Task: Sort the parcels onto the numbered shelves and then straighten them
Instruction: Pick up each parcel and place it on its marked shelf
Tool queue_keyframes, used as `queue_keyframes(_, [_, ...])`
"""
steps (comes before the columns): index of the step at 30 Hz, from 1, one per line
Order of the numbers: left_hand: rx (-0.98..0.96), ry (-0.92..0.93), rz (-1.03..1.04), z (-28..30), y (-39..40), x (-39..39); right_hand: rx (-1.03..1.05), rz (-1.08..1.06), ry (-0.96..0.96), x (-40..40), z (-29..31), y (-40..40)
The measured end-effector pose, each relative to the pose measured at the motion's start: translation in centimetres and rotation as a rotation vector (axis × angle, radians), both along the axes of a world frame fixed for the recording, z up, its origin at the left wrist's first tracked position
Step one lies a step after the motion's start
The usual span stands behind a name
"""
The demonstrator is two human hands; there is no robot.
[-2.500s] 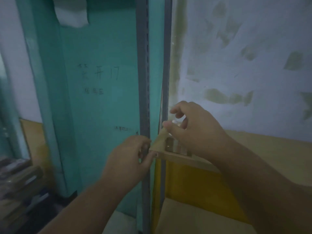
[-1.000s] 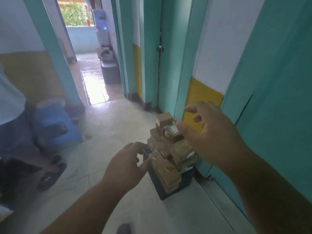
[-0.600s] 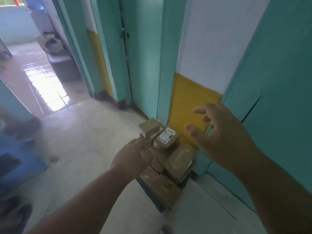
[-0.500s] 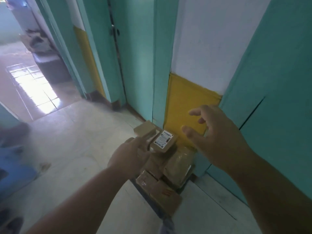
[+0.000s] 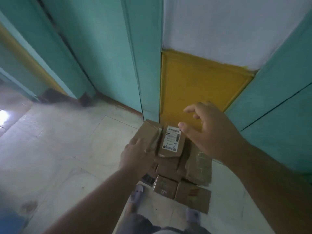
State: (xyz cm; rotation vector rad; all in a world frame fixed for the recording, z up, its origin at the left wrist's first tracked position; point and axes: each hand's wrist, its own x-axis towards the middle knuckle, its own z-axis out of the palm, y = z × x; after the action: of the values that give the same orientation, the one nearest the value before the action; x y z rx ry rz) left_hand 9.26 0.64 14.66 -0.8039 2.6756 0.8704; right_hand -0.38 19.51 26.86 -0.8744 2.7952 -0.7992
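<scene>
A heap of brown cardboard parcels [image 5: 189, 168] stands on the floor against a yellow wall panel. On top lie two small parcels side by side: a plain brown parcel [image 5: 149, 132] and a labelled parcel [image 5: 170, 141] with "1-7" handwritten on its white sticker. My left hand [image 5: 135, 157] grips the near end of the plain parcel, index finger along its left edge and thumb on top. My right hand [image 5: 211, 132] hovers just right of and above the labelled parcel, fingers spread and holding nothing. No shelves are in view.
Teal door frames [image 5: 148, 65] and a yellow wall panel [image 5: 199, 85] rise right behind the heap. Pale floor tiles [image 5: 67, 149] stretch to the left. My feet in slippers [image 5: 139, 191] stand close to the heap's near side. Something blue [image 5: 10, 222] shows at the bottom left.
The view turned from the shelf to the floor heap and came closer. My left hand reached forward and took hold of the plain parcel; my right hand stays spread over the labelled one.
</scene>
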Motion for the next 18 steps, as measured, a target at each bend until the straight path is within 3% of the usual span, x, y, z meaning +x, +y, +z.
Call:
queue_keyframes(5, [-0.084,-0.126,-0.198,-5.5,-6.5,-4.6,0.047,-0.198,-0.085,0.3,-5.4,-5.4])
queue_keyframes(10, [-0.128,-0.221,-0.272,-12.6,-7.9,-6.3,0.064,-0.320,-0.176,-0.1,-11.3,-7.5])
queue_keyframes(14, [-0.176,-0.162,-0.340,-17.2,-7.7,-6.8,0.013,-0.410,-0.231,-1.2,-15.3,-8.1])
queue_keyframes(18, [-0.164,-0.089,-0.345,-17.8,-8.3,-7.1,-0.065,-0.475,-0.326,-1.9,-18.3,-8.6])
